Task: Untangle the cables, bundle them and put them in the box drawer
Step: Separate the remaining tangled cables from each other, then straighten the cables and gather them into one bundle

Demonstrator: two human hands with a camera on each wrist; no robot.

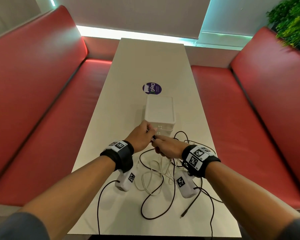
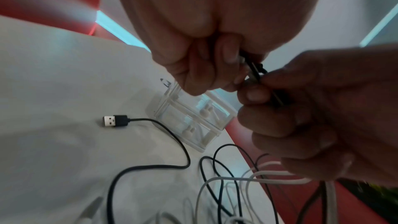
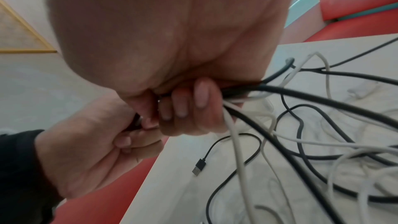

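Black cables and white cables lie tangled on the white table, in front of a small white two-drawer box whose drawers are closed. My left hand pinches a black cable end just in front of the box. My right hand meets it, its fingertips on the same cable, and its curled fingers grip a bunch of black and white cables. A loose black USB plug lies on the table left of the box.
Red padded benches run along both sides of the narrow table. A round purple sticker sits beyond the box. A green plant stands at the far right. Another black plug end lies near the table's front edge.
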